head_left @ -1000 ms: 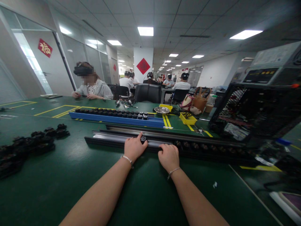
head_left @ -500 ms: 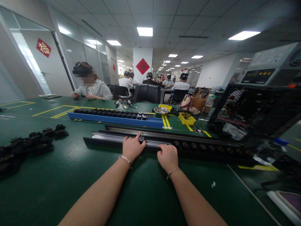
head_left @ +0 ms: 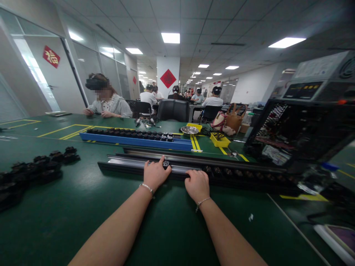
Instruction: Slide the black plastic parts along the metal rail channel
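Observation:
A long black rail (head_left: 177, 169) with a shiny metallic inner channel lies across the green table in front of me. Between the thumb and index finger of my left hand (head_left: 155, 175) is a small black socket module (head_left: 166, 163), seated in or just over the channel. My right hand (head_left: 197, 183) is curled over the rail's near edge to the right, thumb and fingers pressed on it. Further right, a row of similar modules (head_left: 229, 171) fills the channel. Loose black modules (head_left: 41, 168) are heaped on the table at the left.
Beyond the rail lies a blue rail (head_left: 135, 140) holding rows of modules. A steel bowl (head_left: 189, 130) and a yellow bin (head_left: 220, 140) stand behind it. An open computer case (head_left: 277, 129) rises at the right. Across the table sits a person (head_left: 111, 103) with a headset.
Almost nothing differs. Both hands keep the same place and grip on the module and rail; the whole view has shifted very slightly.

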Available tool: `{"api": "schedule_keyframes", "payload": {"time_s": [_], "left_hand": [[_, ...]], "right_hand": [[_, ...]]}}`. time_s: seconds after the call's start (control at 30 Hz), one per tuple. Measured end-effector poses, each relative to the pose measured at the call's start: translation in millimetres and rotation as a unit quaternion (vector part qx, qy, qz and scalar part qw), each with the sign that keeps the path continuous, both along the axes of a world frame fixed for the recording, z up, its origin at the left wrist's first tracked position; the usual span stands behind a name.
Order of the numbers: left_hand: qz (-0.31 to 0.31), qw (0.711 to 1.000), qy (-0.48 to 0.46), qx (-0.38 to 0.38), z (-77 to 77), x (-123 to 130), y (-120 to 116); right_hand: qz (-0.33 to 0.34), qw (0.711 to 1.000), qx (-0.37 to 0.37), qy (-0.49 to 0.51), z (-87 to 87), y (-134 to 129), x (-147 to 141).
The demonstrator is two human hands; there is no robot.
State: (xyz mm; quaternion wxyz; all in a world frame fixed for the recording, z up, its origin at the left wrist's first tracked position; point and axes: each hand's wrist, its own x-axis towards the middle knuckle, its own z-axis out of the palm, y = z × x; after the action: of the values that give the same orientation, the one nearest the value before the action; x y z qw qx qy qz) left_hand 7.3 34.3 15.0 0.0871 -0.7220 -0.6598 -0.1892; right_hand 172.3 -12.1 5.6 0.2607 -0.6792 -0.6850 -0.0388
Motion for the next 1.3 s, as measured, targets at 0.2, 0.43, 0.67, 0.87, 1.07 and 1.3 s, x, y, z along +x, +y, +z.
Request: {"api": "schedule_keyframes", "payload": {"time_s": [0.2,0.43,0.67,0.87,1.07,1.3], "left_hand": [[0.004,1.0,0.001,-0.017,1.9,-0.5,0.2],[0.005,1.0,0.011,-0.029,3.3,-5.7,-1.0],[0.01,1.0,0.002,-0.02,2.5,-7.0,-2.0],[0.012,1.0,0.013,-0.023,3.3,-20.0,-0.1],[0.014,1.0,0.022,-0.013,1.0,-28.8,3.1],[0.02,1.0,0.006,-0.018,2.4,-28.7,1.2]], "right_hand": [[0.0,1.0,0.001,0.0,0.3,-0.4,0.3],[-0.002,1.0,-0.001,-0.015,0.1,-0.5,0.4],[-0.001,1.0,-0.003,-0.009,2.9,-2.5,0.0],[-0.003,1.0,-0.008,-0.016,2.4,-1.7,0.3],[-0.004,1.0,-0.013,-0.013,3.0,-2.0,0.0],[-0.006,1.0,-0.011,-0.02,2.2,-1.6,0.0]]}}
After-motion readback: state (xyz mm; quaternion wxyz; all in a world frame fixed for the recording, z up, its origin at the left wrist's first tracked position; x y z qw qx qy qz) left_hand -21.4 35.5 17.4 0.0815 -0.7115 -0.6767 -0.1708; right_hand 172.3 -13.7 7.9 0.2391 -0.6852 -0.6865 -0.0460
